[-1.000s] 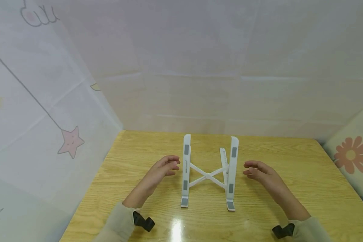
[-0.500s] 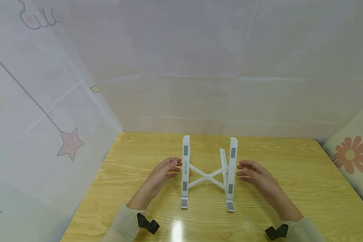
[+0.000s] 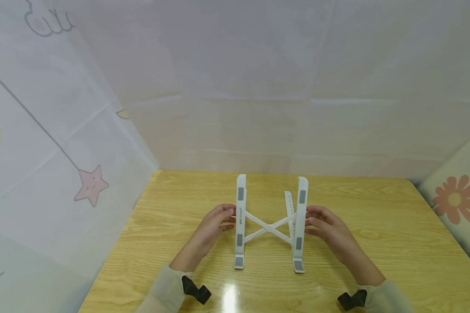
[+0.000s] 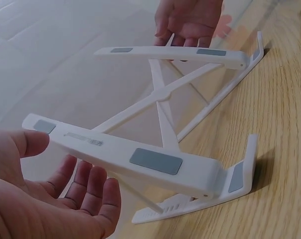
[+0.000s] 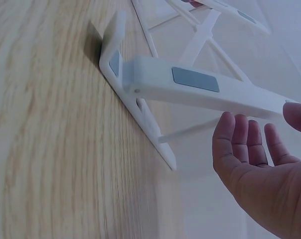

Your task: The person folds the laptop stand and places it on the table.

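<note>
A white folding laptop stand [image 3: 269, 228] with grey pads and crossed braces stands unfolded on the wooden table. Left of it is my left hand [image 3: 211, 226], its fingertips right at the left rail [image 3: 240, 217]. In the left wrist view the thumb [image 4: 33, 143] is beside the rail's far end and the loosely bent fingers lie along its outer side. My right hand [image 3: 330, 228] is at the right rail [image 3: 300, 217]. Seen from the right wrist, its fingertips come up close under that rail and the thumb [image 5: 296, 117] overlaps the rail's end. Neither hand grips the stand.
The wooden tabletop [image 3: 160, 243] extends around the stand. A pale cloth backdrop [image 3: 243, 108] rises behind it, with printed cloth at both sides. A dark wrist mount [image 3: 196, 290] sits on the left sleeve, another mount [image 3: 352, 300] on the right.
Both hands have moved inward toward the stand, the right one farther, and their fingertips now reach the rails. The stand has stayed in place.
</note>
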Demonstrator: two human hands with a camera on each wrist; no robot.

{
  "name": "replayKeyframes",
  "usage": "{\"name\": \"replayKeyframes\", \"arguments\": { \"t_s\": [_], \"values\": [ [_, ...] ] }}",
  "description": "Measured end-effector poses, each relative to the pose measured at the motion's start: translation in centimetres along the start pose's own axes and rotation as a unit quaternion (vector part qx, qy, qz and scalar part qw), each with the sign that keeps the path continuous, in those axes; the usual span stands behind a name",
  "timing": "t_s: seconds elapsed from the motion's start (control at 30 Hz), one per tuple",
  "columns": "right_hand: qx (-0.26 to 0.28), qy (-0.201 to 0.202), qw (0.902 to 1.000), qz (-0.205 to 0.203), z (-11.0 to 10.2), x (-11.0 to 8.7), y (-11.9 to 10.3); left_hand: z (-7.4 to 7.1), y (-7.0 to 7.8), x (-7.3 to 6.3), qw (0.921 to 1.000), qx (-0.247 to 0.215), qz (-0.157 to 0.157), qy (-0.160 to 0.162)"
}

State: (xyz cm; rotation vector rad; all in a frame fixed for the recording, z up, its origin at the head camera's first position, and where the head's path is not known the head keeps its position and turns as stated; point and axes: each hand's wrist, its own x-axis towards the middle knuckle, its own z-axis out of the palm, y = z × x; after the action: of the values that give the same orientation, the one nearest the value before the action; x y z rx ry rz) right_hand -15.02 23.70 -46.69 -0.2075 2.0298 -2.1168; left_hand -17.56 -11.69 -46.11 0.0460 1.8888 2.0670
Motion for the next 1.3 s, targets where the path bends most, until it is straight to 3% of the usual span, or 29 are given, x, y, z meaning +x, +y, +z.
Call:
{"name": "replayKeyframes", "arguments": {
  "t_s": [0.47,1.3],
  "values": [
    [-0.057,0.029,0.9977,0.021,1.0,0.4,0.2,1.0,-0.3,0.2,0.9994,-0.024,0.000,0.026],
    [-0.049,0.027,0.9982,0.019,1.3,0.5,0.2,1.2,-0.6,0.6,0.9997,-0.009,0.012,0.020]
  ]
}}
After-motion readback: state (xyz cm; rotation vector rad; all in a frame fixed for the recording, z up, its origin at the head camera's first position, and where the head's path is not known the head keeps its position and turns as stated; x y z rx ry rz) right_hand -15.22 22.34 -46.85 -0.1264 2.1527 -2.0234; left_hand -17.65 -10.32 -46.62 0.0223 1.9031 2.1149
